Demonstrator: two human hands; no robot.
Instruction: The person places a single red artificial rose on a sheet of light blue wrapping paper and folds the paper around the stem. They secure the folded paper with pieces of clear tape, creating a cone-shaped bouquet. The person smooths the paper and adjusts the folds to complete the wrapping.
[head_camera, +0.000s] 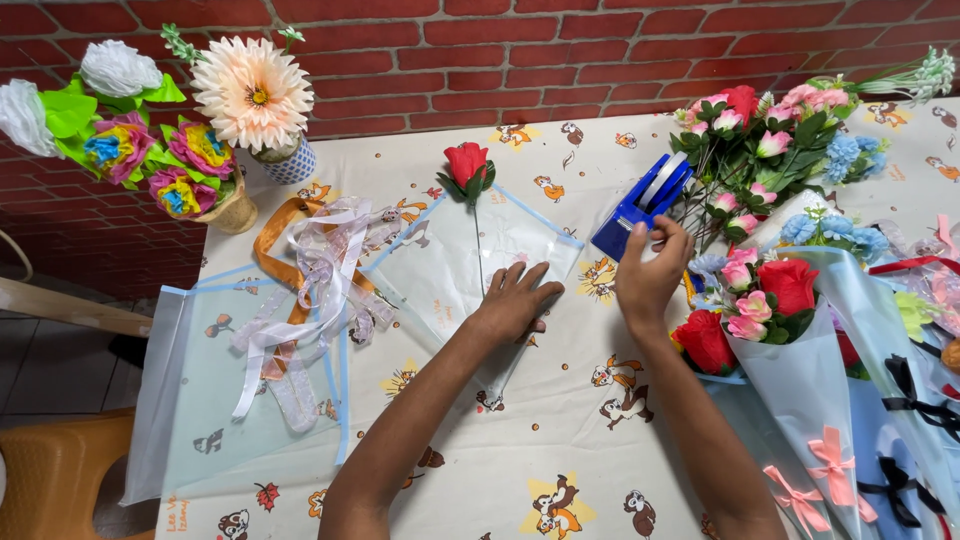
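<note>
Backdrop: red brick wall (560, 60) behind a table (500, 470) under a white cloth printed with cartoon chipmunks.
Left hand (515, 300): spread flat, fingers open, pressing down on a clear wrap sheet (440, 265); it grasps nothing.
Rose (466, 163): single red bloom on a thin stem, lying on that sheet, head toward the wall, stem running down to just beside the left hand.
Right hand (650, 275): raised at the tape dispenser (640, 205), fingertips pinched at its near edge; whether tape is between them cannot be told.
Dispenser: blue, wedge-shaped, with a pale roll on top, between the rose and the loose flowers.
Ribbons (305, 300): tangle of white, sheer and orange strips left of the sheet, partly over a second blue-edged sheet (230, 400).
Loose flowers (770, 140): pink, red and blue, heaped at the far right corner.
Bouquets (800, 340): wrapped in pale blue cones, tied with pink and black bows, along the right edge.
Vases: paper flowers in a basket (235, 210), a big peach daisy (252, 92) in a patterned pot, far left.
Chair (50, 480): orange plastic, lower left.
</note>
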